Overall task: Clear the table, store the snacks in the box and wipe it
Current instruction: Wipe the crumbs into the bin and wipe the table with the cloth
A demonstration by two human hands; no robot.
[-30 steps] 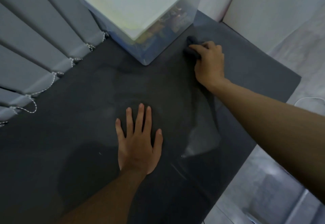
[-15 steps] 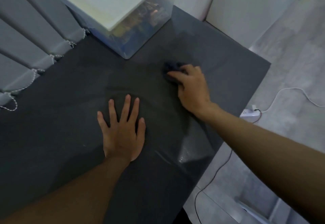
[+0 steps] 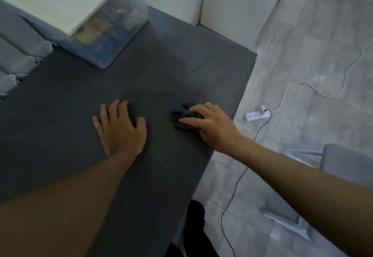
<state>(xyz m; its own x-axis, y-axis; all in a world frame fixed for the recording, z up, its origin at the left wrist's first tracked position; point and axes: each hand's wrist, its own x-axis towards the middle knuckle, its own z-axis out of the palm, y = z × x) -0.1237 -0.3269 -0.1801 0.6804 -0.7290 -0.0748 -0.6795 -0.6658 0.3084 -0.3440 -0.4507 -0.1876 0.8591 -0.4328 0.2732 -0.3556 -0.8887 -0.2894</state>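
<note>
Lying crumpled near the right edge of the dark grey surface (image 3: 60, 115), a small dark cloth (image 3: 182, 113) is gripped by the right hand (image 3: 212, 127). The left hand (image 3: 121, 129) rests beside it, loosely spread, holding nothing. A clear white-lidded box (image 3: 113, 24) stands at the far-left corner.

Dark cloth (image 3: 177, 113) bunched on grey table (image 3: 161, 71) near right edge, gripped under right hand (image 3: 214, 127). Clear box (image 3: 125, 40), white lid (image 3: 60, 0) on, at far-left corner; snacks (image 3: 94, 30) blurred inside.
</note>
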